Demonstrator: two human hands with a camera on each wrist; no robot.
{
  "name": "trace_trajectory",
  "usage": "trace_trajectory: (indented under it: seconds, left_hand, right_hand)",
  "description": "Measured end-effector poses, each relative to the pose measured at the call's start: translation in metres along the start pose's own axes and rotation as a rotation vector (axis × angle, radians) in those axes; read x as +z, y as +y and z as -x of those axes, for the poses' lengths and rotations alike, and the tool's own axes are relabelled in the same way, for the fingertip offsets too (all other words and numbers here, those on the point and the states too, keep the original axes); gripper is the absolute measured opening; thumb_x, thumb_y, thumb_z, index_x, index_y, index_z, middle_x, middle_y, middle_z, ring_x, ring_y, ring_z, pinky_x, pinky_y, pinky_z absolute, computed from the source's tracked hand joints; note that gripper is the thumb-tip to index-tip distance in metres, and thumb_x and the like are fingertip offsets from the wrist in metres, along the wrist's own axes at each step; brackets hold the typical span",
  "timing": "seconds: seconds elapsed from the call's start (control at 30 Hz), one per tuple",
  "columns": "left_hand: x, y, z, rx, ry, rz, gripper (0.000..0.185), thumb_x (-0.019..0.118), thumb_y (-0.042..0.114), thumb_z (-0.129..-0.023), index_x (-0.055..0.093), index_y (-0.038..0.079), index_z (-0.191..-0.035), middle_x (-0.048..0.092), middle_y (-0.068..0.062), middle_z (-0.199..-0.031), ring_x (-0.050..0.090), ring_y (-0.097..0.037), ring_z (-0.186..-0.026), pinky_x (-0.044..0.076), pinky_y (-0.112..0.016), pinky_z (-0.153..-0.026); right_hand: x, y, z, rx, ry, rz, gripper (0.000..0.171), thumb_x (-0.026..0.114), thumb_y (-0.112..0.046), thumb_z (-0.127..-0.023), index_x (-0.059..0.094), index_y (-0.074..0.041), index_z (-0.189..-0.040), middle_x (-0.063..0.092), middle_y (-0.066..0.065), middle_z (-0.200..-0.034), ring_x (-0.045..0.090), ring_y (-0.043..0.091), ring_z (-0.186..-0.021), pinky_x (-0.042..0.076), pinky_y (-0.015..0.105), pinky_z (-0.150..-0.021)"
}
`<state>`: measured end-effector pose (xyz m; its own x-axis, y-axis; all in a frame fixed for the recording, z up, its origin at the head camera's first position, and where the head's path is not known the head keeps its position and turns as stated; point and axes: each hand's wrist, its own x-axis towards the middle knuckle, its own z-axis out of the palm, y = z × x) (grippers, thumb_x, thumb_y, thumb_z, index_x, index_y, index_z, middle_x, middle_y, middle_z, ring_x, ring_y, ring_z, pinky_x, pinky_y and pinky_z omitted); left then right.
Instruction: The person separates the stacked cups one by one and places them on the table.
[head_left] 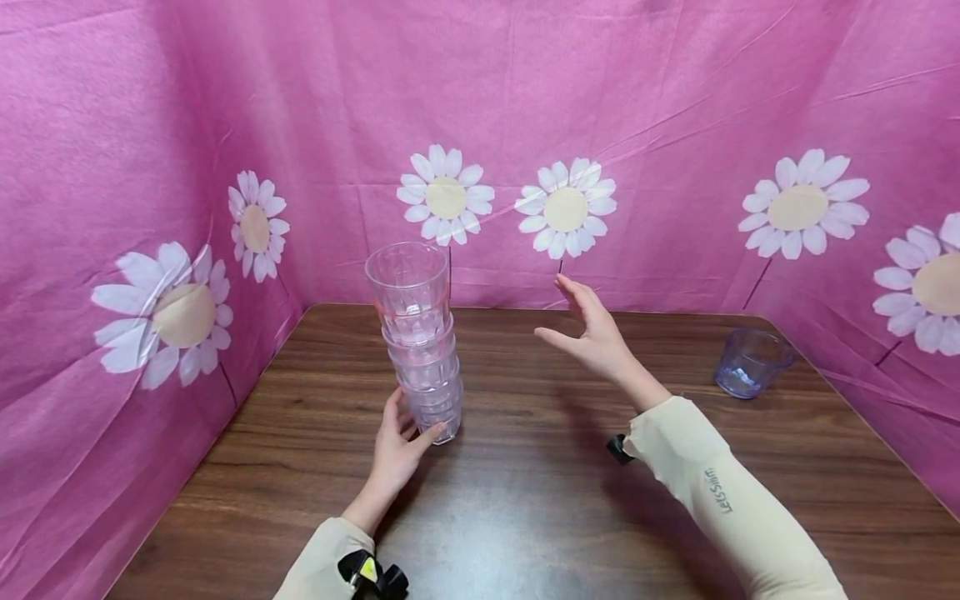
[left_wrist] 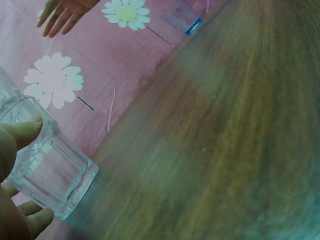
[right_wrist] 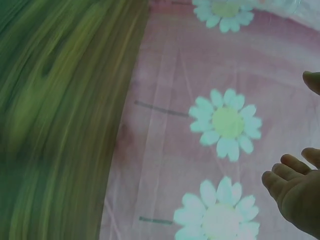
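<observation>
Left hand (head_left: 396, 446): nearest my camera; I have its thumb and fingers curled round the bottom cup of the cup stack (head_left: 422, 333), and the left wrist view shows fingertips on the clear wall near the base.
Right hand (head_left: 592, 329): I hold it raised to the right of the stack, fingers spread and relaxed, gripping nothing, well apart from the cups.
Cup stack: stands upright on the wooden table (head_left: 525, 500), several clear ribbed tumblers nested, the top one sticking out highest.
How it handles: I judge it light, stiff plastic, smooth and rather slippery; tall for its narrow base, so it could tip or the upper cups could lift apart.
Where to hold: low on the bottom cup to steady it; the top cup's wall just under the rim for lifting one off.
Blue cup (head_left: 750, 362): alone, far right of the stack, near the pink daisy cloth (head_left: 675, 125).
</observation>
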<state>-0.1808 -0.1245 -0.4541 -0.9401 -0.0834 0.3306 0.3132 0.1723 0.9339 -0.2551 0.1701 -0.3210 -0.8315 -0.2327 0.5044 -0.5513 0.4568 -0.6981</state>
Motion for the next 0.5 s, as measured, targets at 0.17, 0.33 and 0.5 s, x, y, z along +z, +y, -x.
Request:
trace_trajectory:
  seconds: [0.17,0.33,0.5]
  left_hand:
    - [0.0,-0.001,0.0,-0.001,-0.003,0.0,0.077,0.077,-0.006,-0.082,0.031,-0.01,-0.144,0.042,-0.037,-0.138,0.051,-0.054,-0.119,0.045,-0.059,-0.101]
    - [0.0,0.001,0.001,0.013,-0.006,-0.009,0.077,0.077,-0.005,-0.082,0.031,-0.011,-0.143,0.043,-0.038,-0.137,0.052,-0.054,-0.118,0.047,-0.059,-0.1]
    - [-0.001,0.001,0.0,0.011,0.0,-0.004,0.076,0.077,-0.005,-0.082,0.032,-0.01,-0.143,0.043,-0.037,-0.137,0.051,-0.054,-0.118,0.046,-0.06,-0.1]
  right_hand:
    - [0.013,-0.015,-0.003,-0.018,-0.04,-0.07,0.081,0.08,-0.008,-0.084,0.035,0.001,-0.151,0.04,0.017,-0.151,0.036,0.028,-0.142,0.031,0.039,-0.117]
    - [0.024,-0.031,-0.01,-0.022,-0.074,-0.159,0.082,0.079,-0.009,-0.085,0.033,-0.004,-0.153,0.037,0.012,-0.154,0.034,0.023,-0.143,0.03,0.034,-0.117]
    - [0.035,-0.05,-0.015,-0.022,-0.096,-0.239,0.081,0.077,-0.009,-0.087,0.032,-0.005,-0.154,0.037,0.011,-0.155,0.035,0.021,-0.143,0.031,0.032,-0.117]
